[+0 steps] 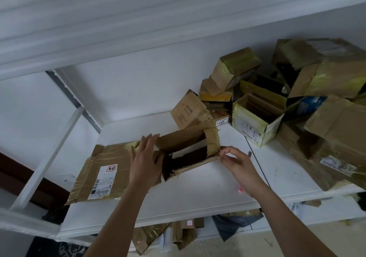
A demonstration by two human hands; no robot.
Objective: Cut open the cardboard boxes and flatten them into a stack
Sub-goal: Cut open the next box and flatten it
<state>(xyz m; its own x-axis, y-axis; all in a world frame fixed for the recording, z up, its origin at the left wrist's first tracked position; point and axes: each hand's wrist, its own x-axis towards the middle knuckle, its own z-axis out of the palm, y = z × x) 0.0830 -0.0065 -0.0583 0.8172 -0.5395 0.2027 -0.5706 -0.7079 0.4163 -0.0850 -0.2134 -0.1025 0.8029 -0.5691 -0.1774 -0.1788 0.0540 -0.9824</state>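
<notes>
An open-ended cardboard box (190,138), its dark inside showing, lies half collapsed in the middle of the white shelf (208,183). My left hand (143,159) presses flat, fingers straight, against the box's left end. My right hand (237,165) pinches the box's near right corner with its fingertips. A box cutter (249,154) sits in the same hand; its grey tip pokes out above the hand and a pink end (240,191) shows below the wrist. A flattened box (101,171) with a shipping label lies to the left on the shelf.
Several taped cardboard boxes (257,118), some open, are piled at the back right of the shelf, with a small tilted one (188,110) just behind the held box. Torn cardboard and a dark bag (233,225) lie below the shelf. A white frame post (49,157) stands at the left.
</notes>
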